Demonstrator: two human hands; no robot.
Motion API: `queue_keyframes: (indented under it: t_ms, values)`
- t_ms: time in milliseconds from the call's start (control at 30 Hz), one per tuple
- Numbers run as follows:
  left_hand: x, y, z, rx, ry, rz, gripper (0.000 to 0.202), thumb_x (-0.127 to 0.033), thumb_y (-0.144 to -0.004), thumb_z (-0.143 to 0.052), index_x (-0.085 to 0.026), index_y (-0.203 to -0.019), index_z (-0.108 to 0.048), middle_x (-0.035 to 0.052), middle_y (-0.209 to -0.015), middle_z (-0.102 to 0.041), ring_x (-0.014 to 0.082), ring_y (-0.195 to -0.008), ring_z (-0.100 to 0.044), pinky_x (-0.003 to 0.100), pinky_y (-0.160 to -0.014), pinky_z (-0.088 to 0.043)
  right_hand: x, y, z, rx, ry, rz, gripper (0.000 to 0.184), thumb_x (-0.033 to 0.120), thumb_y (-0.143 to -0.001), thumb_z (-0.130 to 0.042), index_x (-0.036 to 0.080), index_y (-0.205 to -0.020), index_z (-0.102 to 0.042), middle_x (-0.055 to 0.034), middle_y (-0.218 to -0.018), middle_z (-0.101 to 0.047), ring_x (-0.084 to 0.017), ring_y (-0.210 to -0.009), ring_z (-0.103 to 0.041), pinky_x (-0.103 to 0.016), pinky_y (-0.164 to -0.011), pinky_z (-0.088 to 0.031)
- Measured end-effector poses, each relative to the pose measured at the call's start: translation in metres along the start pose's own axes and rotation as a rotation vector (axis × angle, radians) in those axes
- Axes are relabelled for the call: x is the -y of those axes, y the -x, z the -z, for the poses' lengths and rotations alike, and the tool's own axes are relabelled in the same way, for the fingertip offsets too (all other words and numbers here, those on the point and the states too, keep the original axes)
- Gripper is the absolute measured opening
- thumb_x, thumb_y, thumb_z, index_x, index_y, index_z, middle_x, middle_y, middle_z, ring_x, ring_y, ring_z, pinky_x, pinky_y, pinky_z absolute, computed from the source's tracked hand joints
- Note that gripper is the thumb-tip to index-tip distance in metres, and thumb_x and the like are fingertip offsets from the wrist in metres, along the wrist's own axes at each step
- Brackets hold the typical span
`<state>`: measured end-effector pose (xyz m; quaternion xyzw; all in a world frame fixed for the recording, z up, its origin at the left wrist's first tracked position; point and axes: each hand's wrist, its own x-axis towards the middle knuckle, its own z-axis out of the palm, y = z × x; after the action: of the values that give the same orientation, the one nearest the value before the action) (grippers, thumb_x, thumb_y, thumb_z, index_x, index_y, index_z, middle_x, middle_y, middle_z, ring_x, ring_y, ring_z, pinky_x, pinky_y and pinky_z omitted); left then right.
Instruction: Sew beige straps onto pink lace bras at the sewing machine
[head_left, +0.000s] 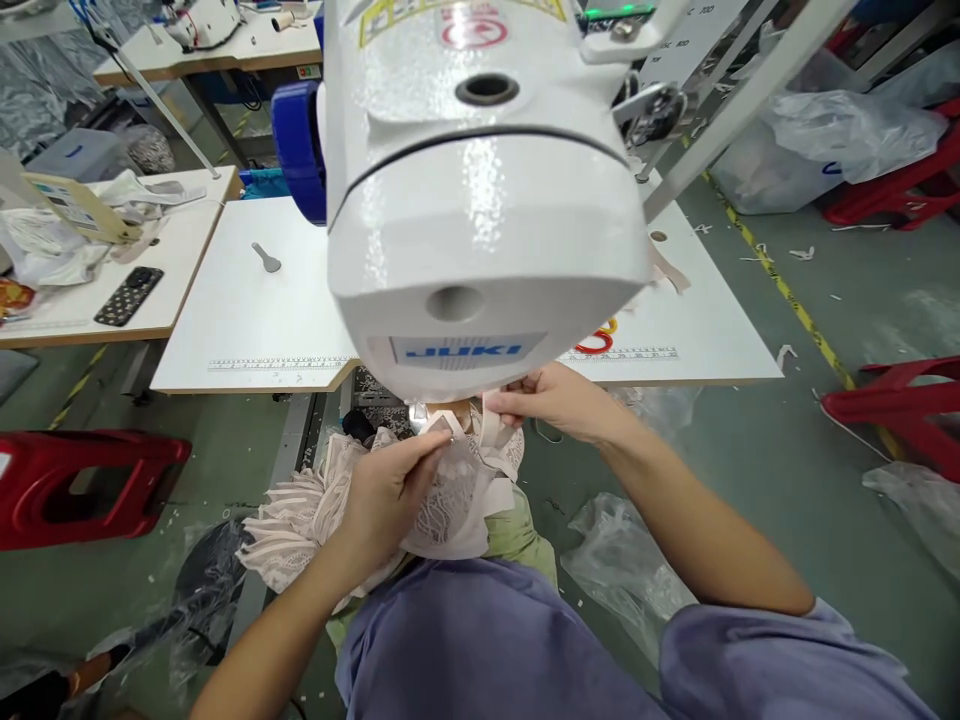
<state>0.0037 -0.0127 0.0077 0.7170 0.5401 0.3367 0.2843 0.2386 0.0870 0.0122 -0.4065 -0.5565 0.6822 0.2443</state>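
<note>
Over the lap, the left hand [390, 490] holds the pale pink lace garment [457, 505], fingers pinched on its top edge. Just beside it, the right hand [559, 400] pinches the garment's band. Above them is the glossy white sewing machine head [480, 200] on the white table [247, 310]. A black dotted phone [129, 295] lies farther left.

Garment factory floor, this: a white Juki sewing machine [480, 200] dead centre, a second machine [202, 20] at eleven o'clock, ruler-edged tabletop [247, 320], bagged cloth [825, 140] at two, yellow floor line [787, 290].
</note>
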Motion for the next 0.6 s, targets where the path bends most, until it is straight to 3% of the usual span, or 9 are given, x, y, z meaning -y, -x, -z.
queue_keyframes:
  t_ms: [167, 400, 600]
  values:
    - [-0.004, -0.005, -0.001, 0.027, 0.093, 0.145, 0.026, -0.025, -0.096, -0.056, -0.02, -0.113, -0.075, 0.004, -0.114, -0.077, 0.0198, -0.105, -0.073, 0.026, -0.086, -0.059, -0.002, -0.024, -0.009, -0.215, 0.054, 0.153, 0.029, 0.043, -0.071, -0.08, 0.022, -0.077, -0.061, 0.002, -0.065, -0.061, -0.014, -0.06, -0.059, -0.027, -0.054, -0.05]
    - [-0.005, -0.008, -0.002, 0.054, 0.106, 0.184, 0.026, -0.024, -0.096, -0.056, -0.021, -0.114, -0.075, 0.0023, -0.114, -0.078, 0.0183, -0.106, -0.073, 0.024, -0.089, -0.058, -0.003, -0.041, -0.013, -0.262, 0.078, 0.222, 0.031, 0.052, -0.081, -0.071, 0.025, -0.09, -0.06, -0.0023, -0.072, -0.062, -0.022, -0.078, -0.061, -0.036, -0.068, -0.056]
    - [-0.007, -0.008, 0.005, 0.059, 0.088, 0.142, 0.026, -0.022, -0.094, -0.057, -0.021, -0.112, -0.076, 0.0031, -0.109, -0.079, 0.0179, -0.098, -0.075, 0.022, -0.083, -0.059, -0.008, -0.049, -0.015, -0.386, 0.373, 0.341, 0.032, 0.045, -0.083, -0.067, 0.023, -0.065, -0.051, -0.0016, -0.066, -0.052, -0.021, -0.075, -0.055, -0.037, -0.073, -0.052]
